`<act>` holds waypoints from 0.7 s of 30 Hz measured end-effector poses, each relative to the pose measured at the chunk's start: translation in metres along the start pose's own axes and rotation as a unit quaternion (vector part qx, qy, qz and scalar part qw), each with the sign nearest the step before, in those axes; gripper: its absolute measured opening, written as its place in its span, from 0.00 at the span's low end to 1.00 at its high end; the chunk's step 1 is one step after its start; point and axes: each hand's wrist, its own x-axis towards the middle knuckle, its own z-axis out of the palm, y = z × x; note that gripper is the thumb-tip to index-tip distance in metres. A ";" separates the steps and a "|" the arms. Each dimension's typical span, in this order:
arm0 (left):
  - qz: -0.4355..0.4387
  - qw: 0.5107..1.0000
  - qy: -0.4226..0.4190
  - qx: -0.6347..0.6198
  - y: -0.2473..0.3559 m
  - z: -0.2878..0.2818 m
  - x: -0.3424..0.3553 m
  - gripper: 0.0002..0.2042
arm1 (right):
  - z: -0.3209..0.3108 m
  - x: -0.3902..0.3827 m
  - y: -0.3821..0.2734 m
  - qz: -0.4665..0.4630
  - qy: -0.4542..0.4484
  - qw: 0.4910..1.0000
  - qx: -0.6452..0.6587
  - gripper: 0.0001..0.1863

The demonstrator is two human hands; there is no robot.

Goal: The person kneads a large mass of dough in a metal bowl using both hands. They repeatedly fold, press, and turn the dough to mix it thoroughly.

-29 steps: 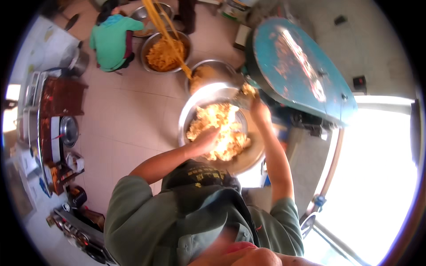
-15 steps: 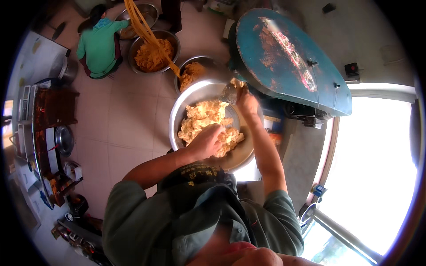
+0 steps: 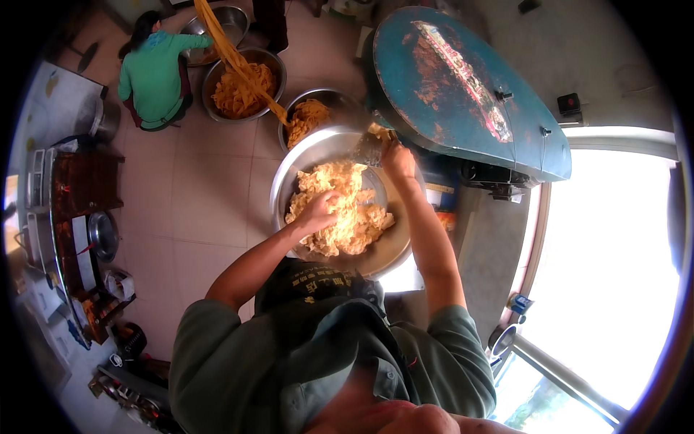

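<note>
A large metal basin [image 3: 279, 194] stands in front of me, with a lumpy, pale yellow mass of dough [image 3: 352, 224] heaped in its left and middle part. On the left side of this heap rests my left hand [image 3: 316, 214], its fingers curled into the dough. My right hand [image 3: 398, 162] is closed round a scraper [image 3: 369, 150] at the basin's far right rim. The scraper's flat blade points left over the basin, and a bit of dough sticks near its top. How the fingers wrap the handle is partly hidden.
Beyond the basin stand two bowls [image 3: 279, 84] of orange-yellow strips, with long strips [image 3: 225, 50] hanging down into them. A person in green [image 3: 153, 79] crouches at far left, reaching into another bowl [image 3: 235, 22]. A worn blue-green machine cover [image 3: 463, 87] looms close on my right.
My left hand has moved left and slightly away from me across the dough. My right hand, with the scraper, stays near the far right rim. The whole view has shifted slightly.
</note>
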 end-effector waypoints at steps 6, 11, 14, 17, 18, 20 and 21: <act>0.099 0.994 0.021 0.036 -0.016 0.012 0.010 0.36 | 0.004 -0.022 -0.014 -0.062 0.096 0.992 0.058 0.18; 0.011 0.998 -0.051 -0.030 -0.006 0.008 0.007 0.33 | 0.010 -0.006 -0.020 -0.018 0.068 0.993 0.097 0.21; 0.080 0.994 -0.053 0.050 -0.034 0.011 0.012 0.26 | 0.007 -0.011 -0.021 -0.026 0.116 0.985 0.121 0.20; 0.127 0.991 0.025 -0.019 -0.059 0.024 0.020 0.26 | -0.009 0.007 -0.031 0.020 -0.055 0.997 0.045 0.21; 0.111 0.993 0.030 -0.030 -0.055 0.023 0.018 0.27 | -0.008 0.012 -0.029 -0.013 -0.077 0.997 0.000 0.21; 0.096 0.993 0.045 -0.049 -0.047 0.022 0.011 0.27 | 0.002 -0.012 -0.019 -0.057 0.053 0.996 0.050 0.20; 0.101 0.991 0.058 -0.061 -0.045 0.024 0.008 0.27 | -0.003 -0.019 -0.019 -0.083 0.120 0.987 0.071 0.20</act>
